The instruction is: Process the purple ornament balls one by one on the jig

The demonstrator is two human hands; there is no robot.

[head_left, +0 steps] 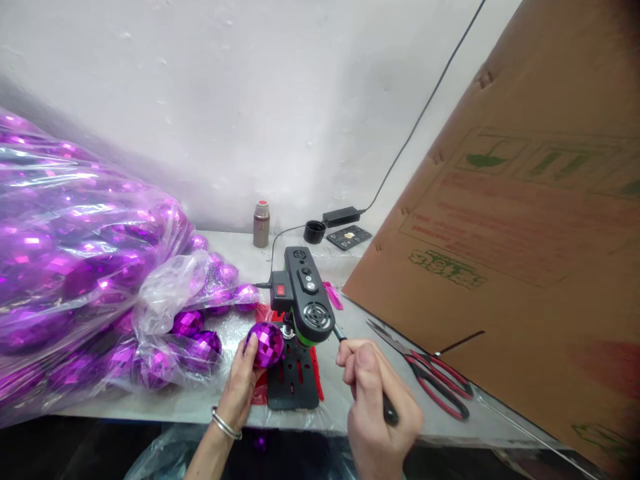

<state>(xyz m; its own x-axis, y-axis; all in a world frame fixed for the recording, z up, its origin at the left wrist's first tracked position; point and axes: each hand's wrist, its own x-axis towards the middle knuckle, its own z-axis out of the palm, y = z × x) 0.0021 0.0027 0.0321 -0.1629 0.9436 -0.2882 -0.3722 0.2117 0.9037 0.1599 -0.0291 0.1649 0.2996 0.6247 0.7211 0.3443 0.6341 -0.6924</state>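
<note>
A shiny purple faceted ball point(267, 345) is in my left hand point(241, 383), thumb on its near side. The ball sits right beside the chuck point(287, 331) of a small black bench drill press point(310, 300); whether they touch I cannot tell. My right hand point(377, 407) is wrapped round the black-handled lever point(389, 408) on the machine's right side. Under the drill head lies the slotted black base plate point(293, 393), set on a red sheet point(259, 390). A red switch point(281, 290) shows on the side box.
At left a big clear plastic bag point(170, 280) spills several purple balls point(203, 350). Red-handled scissors point(435, 377) lie at right against a large cardboard box point(500, 233). Behind stand a flask point(261, 225), a black cup point(315, 231) and a power adapter point(342, 215) with its cable.
</note>
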